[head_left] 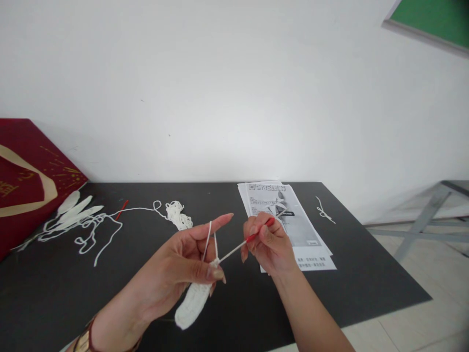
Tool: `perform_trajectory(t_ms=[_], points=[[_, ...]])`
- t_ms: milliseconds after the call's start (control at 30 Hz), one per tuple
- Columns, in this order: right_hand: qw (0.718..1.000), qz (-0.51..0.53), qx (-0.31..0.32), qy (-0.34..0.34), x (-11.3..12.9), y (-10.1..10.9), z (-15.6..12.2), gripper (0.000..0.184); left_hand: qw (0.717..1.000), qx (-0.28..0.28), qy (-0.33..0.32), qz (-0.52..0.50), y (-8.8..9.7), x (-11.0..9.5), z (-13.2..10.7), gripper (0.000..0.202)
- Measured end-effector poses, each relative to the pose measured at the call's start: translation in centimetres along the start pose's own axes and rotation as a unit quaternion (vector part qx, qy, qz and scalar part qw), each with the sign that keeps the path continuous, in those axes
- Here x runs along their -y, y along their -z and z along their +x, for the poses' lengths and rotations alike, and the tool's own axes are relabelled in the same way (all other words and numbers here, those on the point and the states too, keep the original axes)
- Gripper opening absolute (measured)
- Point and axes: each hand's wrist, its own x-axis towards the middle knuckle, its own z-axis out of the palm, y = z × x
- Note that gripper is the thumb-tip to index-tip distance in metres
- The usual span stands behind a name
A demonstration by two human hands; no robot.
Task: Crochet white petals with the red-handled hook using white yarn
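Between the thumb and fingers of my left hand (194, 259) is pinched a white crocheted piece (192, 305), its long rounded end hanging below. White yarn (207, 239) loops over my raised left index finger and runs down to the top of the piece. My right hand (269, 242) grips a crochet hook (261, 230) by its red handle. The hook's thin metal shaft slants down to the left, and its tip meets the stitches beside my left thumb; the tip itself is hidden there.
A loose bundle of white yarn (178, 215) lies behind my left hand. At left are white leaf-shaped crocheted pieces (75, 210), a red stick-like tool (122, 209) and a dark red bag (32, 171). Printed sheets (308, 234) lie under my right hand; a yarn scrap (324, 212) lies farther right.
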Motion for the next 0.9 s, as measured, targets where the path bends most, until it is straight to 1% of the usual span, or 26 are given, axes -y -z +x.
perform_trajectory(t_ms=[233, 433, 667, 900], points=[[0.999, -0.027, 0.010, 0.043, 0.32, -0.16, -0.14, 0.012, 1.000, 0.004, 0.008, -0.013, 0.21, 0.09, 0.00, 0.074], [0.999, -0.019, 0.010, 0.044, 0.31, -0.33, -0.29, 0.012, 1.000, 0.008, -0.004, -0.014, 0.40, 0.17, -0.01, 0.074], [0.996, -0.057, 0.015, 0.069, 0.63, -0.50, -0.49, 0.012, 1.000, -0.003, 0.001, -0.006, 0.36, 0.28, 0.10, 0.073], [0.995, -0.071, 0.014, 0.075, 0.84, -0.42, -0.58, 0.012, 1.000, -0.006, -0.002, -0.004, 0.35, 0.17, 0.14, 0.072]])
